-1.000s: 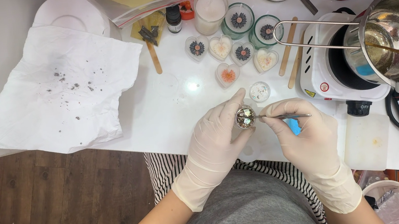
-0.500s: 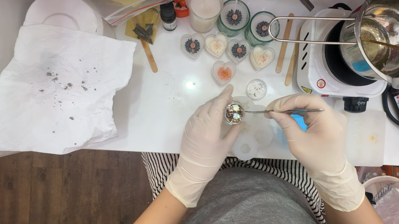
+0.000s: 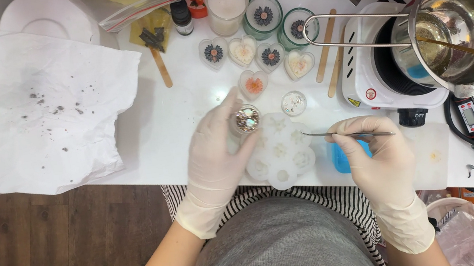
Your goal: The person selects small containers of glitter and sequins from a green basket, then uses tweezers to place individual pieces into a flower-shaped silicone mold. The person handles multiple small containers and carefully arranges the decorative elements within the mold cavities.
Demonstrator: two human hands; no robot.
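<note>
The gloved left hand (image 3: 215, 154) rises from the desk's (image 3: 149, 127) near edge, fingers wrapped around a small round jar (image 3: 245, 119) of glittery flakes, its open mouth facing up. The gloved right hand (image 3: 376, 156) pinches thin metal tweezers (image 3: 348, 133), lying level along that edge, tip pointing left over a white flower mould (image 3: 280, 154).

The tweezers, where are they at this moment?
In the head view, the tweezers are held in the right hand, right of centre, tips pointing left over the white flower mould, just below the small hot plate.
</note>
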